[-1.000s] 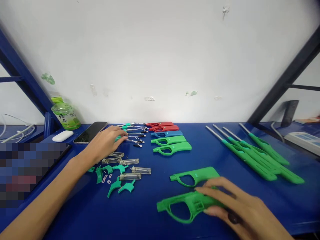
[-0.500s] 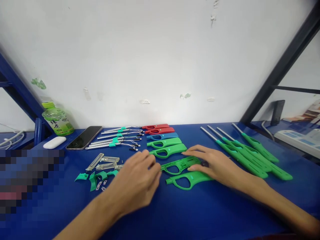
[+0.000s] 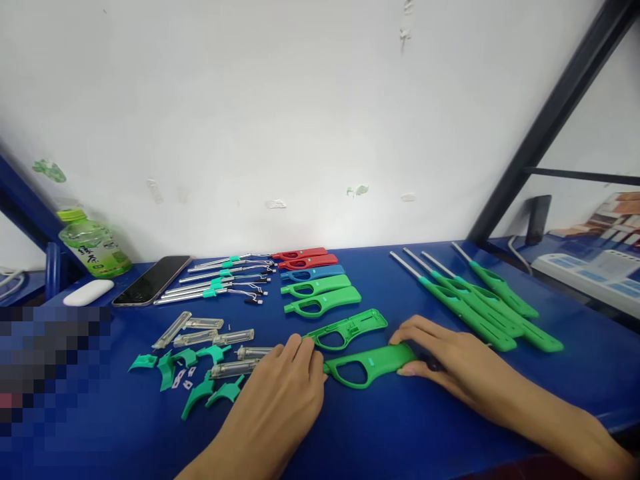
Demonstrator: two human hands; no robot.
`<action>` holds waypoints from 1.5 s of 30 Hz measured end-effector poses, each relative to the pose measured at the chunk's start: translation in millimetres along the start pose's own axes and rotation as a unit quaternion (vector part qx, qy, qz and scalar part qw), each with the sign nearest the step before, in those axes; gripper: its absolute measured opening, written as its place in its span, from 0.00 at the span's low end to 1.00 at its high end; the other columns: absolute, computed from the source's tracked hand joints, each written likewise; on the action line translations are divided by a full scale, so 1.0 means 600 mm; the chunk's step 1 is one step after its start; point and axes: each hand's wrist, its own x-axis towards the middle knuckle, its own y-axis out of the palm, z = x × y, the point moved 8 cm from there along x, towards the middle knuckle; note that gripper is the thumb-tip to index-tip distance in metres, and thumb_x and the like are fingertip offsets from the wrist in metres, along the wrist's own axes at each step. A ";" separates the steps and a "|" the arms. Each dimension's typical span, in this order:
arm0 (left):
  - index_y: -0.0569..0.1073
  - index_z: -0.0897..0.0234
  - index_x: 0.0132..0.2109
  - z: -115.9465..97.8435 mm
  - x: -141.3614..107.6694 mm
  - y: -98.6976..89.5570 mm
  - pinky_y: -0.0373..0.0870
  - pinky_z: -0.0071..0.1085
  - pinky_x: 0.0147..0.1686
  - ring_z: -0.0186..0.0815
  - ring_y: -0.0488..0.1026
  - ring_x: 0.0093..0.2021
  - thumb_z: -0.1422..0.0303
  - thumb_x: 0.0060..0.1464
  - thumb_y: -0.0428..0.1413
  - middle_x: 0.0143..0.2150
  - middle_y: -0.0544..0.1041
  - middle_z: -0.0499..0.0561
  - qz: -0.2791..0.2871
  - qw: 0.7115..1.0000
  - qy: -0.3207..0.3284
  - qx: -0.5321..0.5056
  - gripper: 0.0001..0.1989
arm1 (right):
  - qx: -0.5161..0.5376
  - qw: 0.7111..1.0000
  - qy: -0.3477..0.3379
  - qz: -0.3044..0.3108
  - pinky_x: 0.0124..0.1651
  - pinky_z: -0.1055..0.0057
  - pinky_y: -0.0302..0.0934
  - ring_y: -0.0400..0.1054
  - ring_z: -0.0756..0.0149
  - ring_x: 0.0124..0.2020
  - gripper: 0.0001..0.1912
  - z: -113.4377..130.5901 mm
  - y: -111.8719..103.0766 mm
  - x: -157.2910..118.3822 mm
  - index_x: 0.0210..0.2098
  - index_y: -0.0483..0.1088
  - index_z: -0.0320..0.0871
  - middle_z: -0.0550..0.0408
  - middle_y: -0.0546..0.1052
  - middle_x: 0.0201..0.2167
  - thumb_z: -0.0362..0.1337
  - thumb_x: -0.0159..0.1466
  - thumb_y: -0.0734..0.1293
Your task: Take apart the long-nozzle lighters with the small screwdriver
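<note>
The near green lighter casing half [image 3: 383, 363] lies outer face up on the table, with a trigger loop at its left part. My left hand [image 3: 287, 393] is closed at its narrow left end, hiding the tip. At the wide right end, my right hand [image 3: 450, 360] grips it between thumb and fingers. A small dark object [image 3: 434, 362], partly hidden, shows within my right hand; its kind is unclear. Just behind lies another green casing half [image 3: 347, 330], its ribbed inside facing up. Clear fuel tanks [image 3: 235, 368] and green triggers [image 3: 197, 395] lie left of my left hand.
Behind are red casings [image 3: 305, 260], a blue casing [image 3: 313, 273], more green casings [image 3: 325, 301] and metal lighter tubes with wires [image 3: 210, 283]. Several green lighters with tubes [image 3: 465, 313] lie right. A phone [image 3: 153, 280], white case [image 3: 89, 292] and bottle [image 3: 95, 243] stand back left.
My right hand has moved from the rear casing halves to the near casing's wide end. My left hand has come down to its narrow end. The view has shifted slightly right.
</note>
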 end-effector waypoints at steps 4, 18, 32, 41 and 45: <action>0.78 0.69 0.41 -0.015 -0.004 0.000 0.78 0.41 0.31 0.49 0.77 0.38 0.79 0.58 0.55 0.38 0.79 0.61 0.009 0.999 0.004 0.031 0.08 | -0.026 0.999 -0.027 0.011 0.38 0.66 0.72 0.81 0.62 0.35 0.14 0.013 0.009 0.000 0.60 0.70 0.52 0.53 0.78 0.54 0.45 0.78 0.62; 0.72 0.60 0.38 0.014 0.001 -0.026 0.70 0.36 0.26 0.42 0.75 0.32 0.74 0.63 0.51 0.33 0.75 0.52 -0.026 0.999 -0.005 0.030 0.07 | -0.059 0.995 -0.066 0.048 0.35 0.65 0.65 0.75 0.65 0.30 0.18 0.020 -0.002 0.005 0.63 0.67 0.57 0.57 0.77 0.55 0.52 0.77 0.63; 0.73 0.63 0.59 0.002 -0.025 0.011 0.76 0.33 0.28 0.44 0.83 0.40 0.71 0.65 0.55 0.43 0.82 0.55 -0.008 0.999 0.002 -0.045 0.16 | -0.016 0.998 -0.028 0.059 0.37 0.67 0.64 0.75 0.64 0.34 0.13 0.016 0.002 -0.011 0.59 0.66 0.60 0.61 0.76 0.52 0.49 0.76 0.65; 0.74 0.61 0.46 -0.012 -0.026 0.013 0.71 0.34 0.22 0.43 0.81 0.36 0.78 0.62 0.52 0.42 0.80 0.55 0.007 0.997 -0.026 -0.070 0.10 | 0.075 0.983 0.016 0.165 0.50 0.64 0.67 0.74 0.62 0.44 0.13 0.029 0.003 -0.016 0.60 0.65 0.61 0.59 0.73 0.55 0.48 0.77 0.63; 0.72 0.67 0.59 -0.022 -0.044 0.003 0.79 0.33 0.33 0.42 0.83 0.43 0.74 0.67 0.50 0.48 0.83 0.58 -0.017 0.997 0.002 -0.078 0.16 | 0.038 0.989 0.002 0.141 0.48 0.64 0.68 0.75 0.63 0.44 0.16 0.028 0.010 -0.020 0.64 0.62 0.62 0.58 0.73 0.58 0.47 0.78 0.60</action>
